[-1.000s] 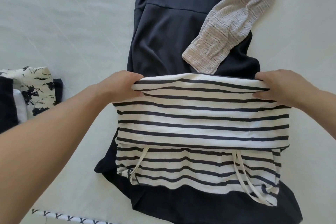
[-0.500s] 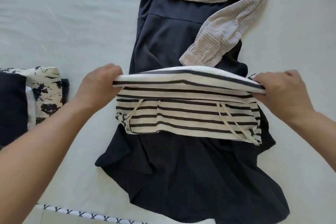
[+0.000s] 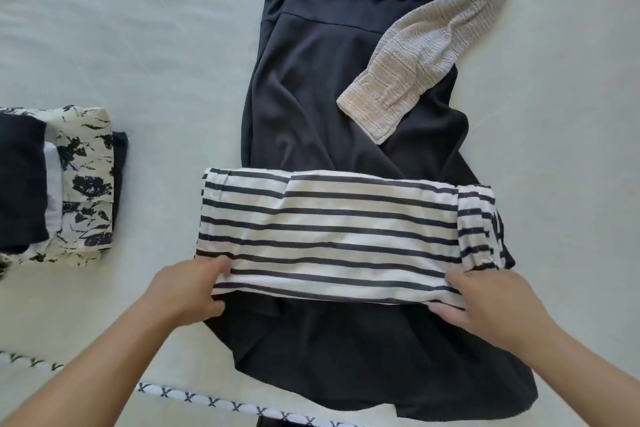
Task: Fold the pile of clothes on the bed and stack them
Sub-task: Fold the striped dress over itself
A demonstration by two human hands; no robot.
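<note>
Head camera: looks down on a pale bed sheet (image 3: 156,45).
Striped garment (image 3: 332,236): folded into a band, lying across a dark dress (image 3: 311,97).
Left hand (image 3: 188,291): fingers curled, pinching the band's near left corner.
Right hand (image 3: 491,302): fingers curled, gripping the near right corner.
Grey knit top (image 3: 415,10): draped over the dress's far end.
Folded stack (image 3: 69,184): well to the left.

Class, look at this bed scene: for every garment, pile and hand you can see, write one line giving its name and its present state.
Striped garment: folded into a band, lying across the dark dress.
Dark dress: spread out, unfolded.
Grey knit top: unfolded, one sleeve draped over the dress.
Stack of clothes: folded, piled at the left.
Left hand: grips the striped garment's near left corner.
Right hand: grips its near right corner.
</note>
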